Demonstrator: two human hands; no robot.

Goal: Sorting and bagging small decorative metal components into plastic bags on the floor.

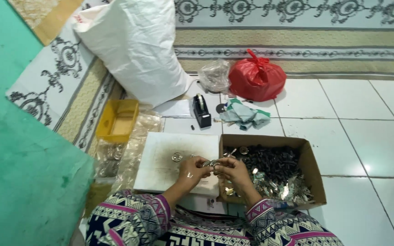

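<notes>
My left hand [190,170] and my right hand [231,171] meet over the edge between a white board [160,171] and a cardboard box [313,171]. Together they pinch a small round metal piece [210,163] between the fingertips. Another small metal ring [176,157] lies on the board just left of my left hand. The box holds several small dark parts and shiny metal pieces [270,168]. Patterned sleeves cover both forearms.
A yellow plastic tray [117,120] and clear bags of metal parts [110,159] lie to the left. A black tape dispenser [201,110], crumpled cloth [245,115], red plastic bag [256,78], clear bag [214,75] and large white sack [135,45] stand beyond on the tiled floor.
</notes>
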